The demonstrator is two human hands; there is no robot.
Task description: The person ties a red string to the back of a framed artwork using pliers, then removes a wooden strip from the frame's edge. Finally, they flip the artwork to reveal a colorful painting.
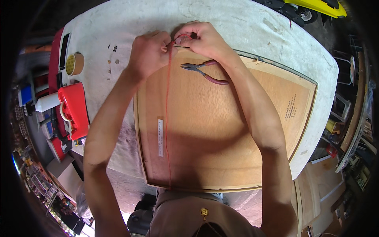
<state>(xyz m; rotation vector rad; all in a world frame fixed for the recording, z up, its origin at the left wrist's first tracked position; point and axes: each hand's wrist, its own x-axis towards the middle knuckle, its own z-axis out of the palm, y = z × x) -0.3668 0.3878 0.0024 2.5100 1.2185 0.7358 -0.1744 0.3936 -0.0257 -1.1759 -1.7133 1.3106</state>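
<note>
A wooden picture frame lies face down, its plywood back (213, 142) toward me. Down its left part runs a red cord (167, 118), from the near edge up to my hands at the far edge. My left hand (152, 49) is closed on the cord, its fingers pinched together. Beside it, my right hand (199, 37) pinches a small loop of the same cord; the exact fingertip contact is partly hidden. Cutting pliers (203, 72) with dark red handles rest on the plywood just below my right hand, jaws apart and pointing left.
The frame sits on a table with a pale, stained cover (98, 47). At the table's left are a tape roll (75, 64), a red plastic case (74, 110) and a white bottle (46, 102). A yellow object (323, 7) stands beyond the far right edge; shelves line the right.
</note>
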